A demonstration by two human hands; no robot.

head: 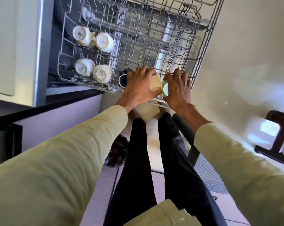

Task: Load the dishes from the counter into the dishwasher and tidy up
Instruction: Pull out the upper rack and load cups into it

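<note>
The dishwasher's upper wire rack (201, 66) is pulled out in front of me. My left hand (138, 85) grips a cream cup (155, 84) turned on its side at the rack's near edge. Right beside it, my right hand (178, 88) holds a white cup with a green rim (165, 88). The two cups touch each other. A dark blue mug (123, 79) lies in the rack just left of my left hand. Several white cups (103, 42) stand upside down along the rack's left side.
A grey cabinet panel (15, 46) and a dark counter edge (40, 110) lie to the left. The open dishwasher door (208, 173) is below, next to my legs. A dark wooden chair (278, 137) stands on the glossy floor at the right. A dark slipper (116, 152) lies near my feet.
</note>
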